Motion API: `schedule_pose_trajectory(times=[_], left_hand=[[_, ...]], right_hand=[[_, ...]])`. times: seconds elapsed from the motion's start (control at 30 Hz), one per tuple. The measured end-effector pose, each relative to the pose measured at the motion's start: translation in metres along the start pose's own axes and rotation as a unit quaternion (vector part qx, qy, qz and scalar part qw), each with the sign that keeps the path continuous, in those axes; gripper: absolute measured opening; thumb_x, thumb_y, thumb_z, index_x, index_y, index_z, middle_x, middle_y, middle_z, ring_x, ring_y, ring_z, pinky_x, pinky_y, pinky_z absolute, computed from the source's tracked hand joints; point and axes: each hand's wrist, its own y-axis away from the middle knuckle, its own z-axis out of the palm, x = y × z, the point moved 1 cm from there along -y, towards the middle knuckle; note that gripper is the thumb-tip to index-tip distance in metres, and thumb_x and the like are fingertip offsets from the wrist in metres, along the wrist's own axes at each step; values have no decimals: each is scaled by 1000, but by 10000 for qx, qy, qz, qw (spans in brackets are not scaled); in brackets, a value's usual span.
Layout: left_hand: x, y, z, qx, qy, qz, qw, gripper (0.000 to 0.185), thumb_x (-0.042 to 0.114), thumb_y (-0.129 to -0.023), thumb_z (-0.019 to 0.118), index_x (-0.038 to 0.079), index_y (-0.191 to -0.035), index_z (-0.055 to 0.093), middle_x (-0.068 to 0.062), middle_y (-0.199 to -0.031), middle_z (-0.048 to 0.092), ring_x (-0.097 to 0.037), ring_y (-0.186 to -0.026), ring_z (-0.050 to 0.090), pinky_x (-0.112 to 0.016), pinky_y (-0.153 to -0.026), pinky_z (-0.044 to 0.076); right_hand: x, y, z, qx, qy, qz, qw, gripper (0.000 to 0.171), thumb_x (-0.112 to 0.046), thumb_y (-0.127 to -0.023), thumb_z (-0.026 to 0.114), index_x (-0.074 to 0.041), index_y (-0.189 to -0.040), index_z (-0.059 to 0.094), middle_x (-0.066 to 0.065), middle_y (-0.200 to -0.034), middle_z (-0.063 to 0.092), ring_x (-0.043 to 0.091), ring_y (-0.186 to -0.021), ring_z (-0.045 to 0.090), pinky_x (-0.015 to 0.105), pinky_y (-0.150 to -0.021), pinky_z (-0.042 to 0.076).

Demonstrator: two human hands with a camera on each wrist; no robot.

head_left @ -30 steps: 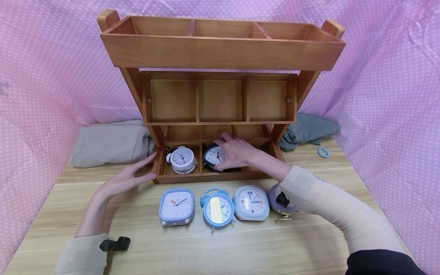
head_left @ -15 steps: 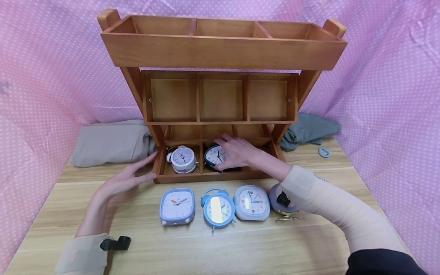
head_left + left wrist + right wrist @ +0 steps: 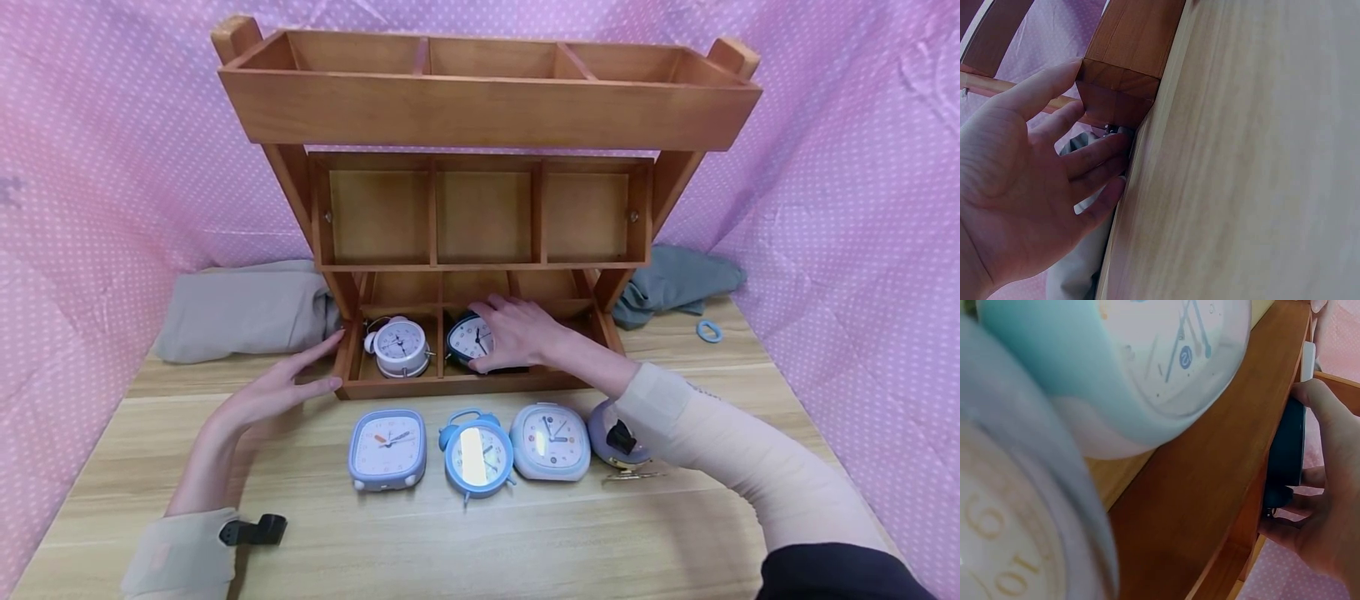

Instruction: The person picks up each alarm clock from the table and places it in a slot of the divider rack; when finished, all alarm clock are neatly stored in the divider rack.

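Observation:
My right hand (image 3: 521, 333) grips a dark-cased alarm clock (image 3: 467, 340) with a white face, in the middle compartment of the wooden rack's bottom tray (image 3: 465, 387). In the right wrist view, thumb and fingers lie on opposite sides of its dark case (image 3: 1285, 450). Part of the face is behind the hand. A white twin-bell alarm clock (image 3: 400, 343) stands in the left compartment. My left hand (image 3: 273, 392) is at the tray's left end, thumb and forefinger spread; in the left wrist view its forefinger meets the wooden corner (image 3: 1119, 87).
Before the rack stand a periwinkle square clock (image 3: 386, 450), a blue twin-bell clock (image 3: 478, 471), a pale blue clock (image 3: 551, 442) and a purple round clock (image 3: 611, 433). Upper trays (image 3: 487, 112) overhang. A grey cloth (image 3: 240, 312), green cloth (image 3: 675, 283) and blue ring (image 3: 708, 332) flank it.
The whole view shifts very slightly. Both hands and the clocks keep their places; my right hand stays on the dark clock.

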Motion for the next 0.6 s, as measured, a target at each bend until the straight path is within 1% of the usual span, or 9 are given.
schedule_pose_trajectory(times=[0.13, 0.27, 0.33, 0.47, 0.6], left_hand=[[0, 0, -1, 12, -15, 36, 10000, 76, 51, -102, 58, 43, -164, 15, -19, -173, 15, -53, -156, 15, -80, -116, 19], [0, 0, -2, 15, -51, 71, 10000, 75, 50, -103, 58, 42, -164, 16, -20, -173, 16, -53, -156, 16, -80, -115, 21], [0, 1, -1, 15, -76, 52, 10000, 75, 50, -103, 57, 41, -164, 16, -20, -173, 17, -54, -155, 17, -81, -114, 22], [1, 2, 0, 5, -55, 84, 9999, 75, 49, -103, 58, 41, -164, 16, -19, -173, 17, -53, -155, 17, -81, -114, 22], [2, 1, 0, -4, -6, 144, 9999, 76, 47, -103, 59, 39, -165, 16, -19, -172, 18, -54, -155, 17, -81, -114, 21]], right_hand=[[1, 0, -2, 113, -63, 31, 9999, 95, -68, -78, 72, -14, -152, 48, 12, -139, 59, 31, -114, 64, 48, -97, 58], [2, 0, -7, 174, -219, 141, 9995, 94, -70, -79, 70, -16, -152, 48, 11, -139, 59, 28, -106, 65, 46, -88, 59], [2, 0, -8, 130, -246, 181, 9994, 94, -72, -79, 68, -16, -152, 48, 10, -139, 59, 27, -104, 64, 45, -87, 58], [2, 1, -8, 16, -174, 176, 9997, 95, -74, -80, 66, -16, -152, 48, 11, -141, 58, 27, -103, 64, 43, -86, 58], [2, 2, -7, 32, -41, 155, 9999, 95, -74, -80, 65, -15, -153, 48, 11, -142, 59, 27, -101, 64, 41, -83, 59]])
